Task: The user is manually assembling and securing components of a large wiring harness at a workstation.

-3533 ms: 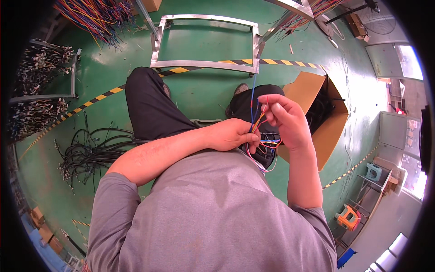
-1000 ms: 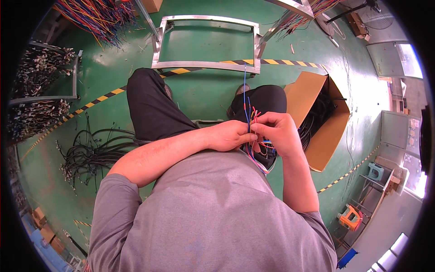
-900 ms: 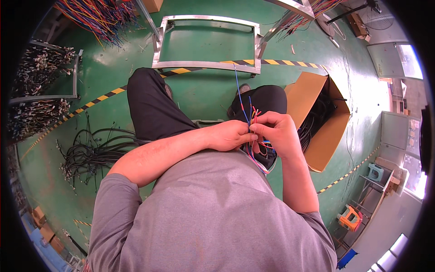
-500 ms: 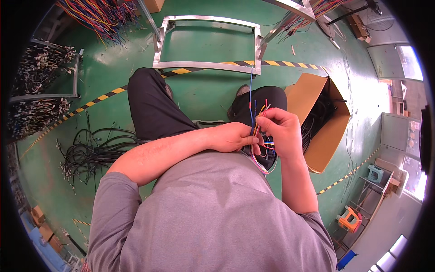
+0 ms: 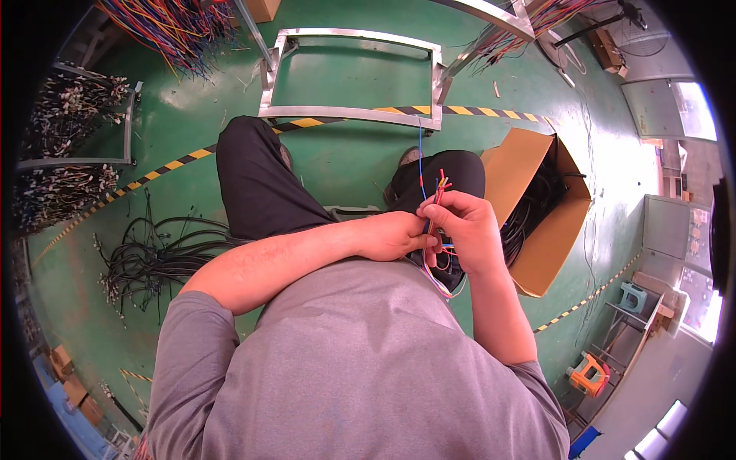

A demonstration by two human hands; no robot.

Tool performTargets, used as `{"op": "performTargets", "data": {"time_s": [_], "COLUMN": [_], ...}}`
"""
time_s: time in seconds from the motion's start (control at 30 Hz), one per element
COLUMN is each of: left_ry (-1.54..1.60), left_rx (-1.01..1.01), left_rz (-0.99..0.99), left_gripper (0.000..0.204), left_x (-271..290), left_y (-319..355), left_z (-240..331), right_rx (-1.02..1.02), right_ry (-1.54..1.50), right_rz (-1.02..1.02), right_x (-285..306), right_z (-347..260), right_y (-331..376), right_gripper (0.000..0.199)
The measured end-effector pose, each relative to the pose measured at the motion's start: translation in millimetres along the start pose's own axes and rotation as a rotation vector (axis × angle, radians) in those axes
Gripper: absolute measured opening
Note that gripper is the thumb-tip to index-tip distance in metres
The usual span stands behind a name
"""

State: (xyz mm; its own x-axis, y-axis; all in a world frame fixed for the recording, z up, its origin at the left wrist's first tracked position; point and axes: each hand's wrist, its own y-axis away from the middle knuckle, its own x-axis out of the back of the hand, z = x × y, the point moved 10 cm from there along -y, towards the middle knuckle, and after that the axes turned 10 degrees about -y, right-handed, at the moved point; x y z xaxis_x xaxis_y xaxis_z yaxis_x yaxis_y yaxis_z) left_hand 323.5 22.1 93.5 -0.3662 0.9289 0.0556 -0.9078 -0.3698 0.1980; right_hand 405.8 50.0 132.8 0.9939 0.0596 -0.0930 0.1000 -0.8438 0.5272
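Note:
A bundle of thin coloured wires [image 5: 441,186] stands up between my hands, over my lap. My left hand [image 5: 393,235] is closed around the bundle's lower part. Just above it, my right hand [image 5: 465,222] pinches the same wires between thumb and fingertips. One long blue wire [image 5: 421,157] rises higher than the others and carries a small red section. Red and yellow ends show above my right fingertips. Below my hands, white and pink wires [image 5: 439,287] loop down against my shirt. The fingers partly hide the middle of the bundle.
An open cardboard box [image 5: 525,165] holding black cables stands at my right knee. Black cables [image 5: 165,249] lie on the green floor to my left. A metal frame [image 5: 349,113] stands ahead, near striped floor tape. Wire-laden racks [image 5: 73,165] stand at the left.
My right hand has shifted slightly left and down, closing in on the wires. The spread wire ends are now drawn together, and the blue wire leans a little further left.

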Motion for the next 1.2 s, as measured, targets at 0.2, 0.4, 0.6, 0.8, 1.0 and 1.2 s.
{"op": "performTargets", "data": {"time_s": [0.2,0.4,0.6,0.8,1.0,1.2], "left_ry": [0.539,0.799,0.533,0.053,-0.018,0.216], "left_rx": [0.159,0.084,0.156,0.073,-0.01,0.057], "left_rz": [0.16,0.375,0.457,0.448,0.467,0.684], "left_gripper": [0.038,0.032,0.029,0.023,0.018,0.024], "left_x": [20.9,62.2,55.7,45.8,44.6,68.8], "left_y": [10.0,21.8,15.6,11.7,12.1,29.4], "left_z": [-20.5,-20.7,-33.2,-6.0,5.8,7.6], "right_rx": [0.158,0.073,0.293,0.143,0.137,0.1], "right_ry": [0.002,0.086,0.065,-0.076,-0.05,0.064], "right_rz": [-0.014,-0.092,0.055,0.213,0.16,0.147], "right_x": [8.6,4.9,10.8,24.0,21.0,23.4], "right_z": [-1.9,16.5,2.5,-15.2,-8.4,-1.3], "right_y": [3.2,13.0,16.1,1.0,-3.9,-2.5], "right_gripper": [0.008,0.008,0.009,0.015,0.014,0.013]}}
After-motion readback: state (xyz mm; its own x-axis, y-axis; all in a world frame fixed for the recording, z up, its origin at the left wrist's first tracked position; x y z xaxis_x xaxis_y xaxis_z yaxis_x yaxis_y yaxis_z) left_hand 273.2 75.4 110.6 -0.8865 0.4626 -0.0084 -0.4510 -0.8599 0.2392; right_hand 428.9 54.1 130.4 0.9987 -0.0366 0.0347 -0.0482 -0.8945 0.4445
